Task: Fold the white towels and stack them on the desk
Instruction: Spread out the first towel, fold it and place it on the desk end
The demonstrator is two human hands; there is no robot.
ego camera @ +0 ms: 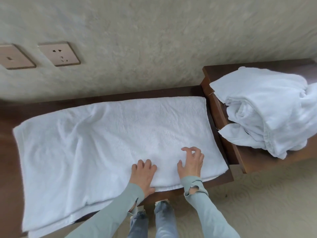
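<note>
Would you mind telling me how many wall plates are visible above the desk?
2. One wall plate, a socket, is on the wall at upper left; the other plate sits just left of it, cut off by the frame edge. More may lie outside view.

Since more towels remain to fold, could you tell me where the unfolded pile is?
In the head view, the crumpled pile of towels sits at the right on the raised wooden ledge, beside the spread towel.

Under both hands, the towel (pixel 106 134) is plain white on a dark brown desk (pixel 221 179). Right of them, the crumpled towels (pixel 264 110) are white too. The sleeves (pixel 202 188) are pale green.
</note>
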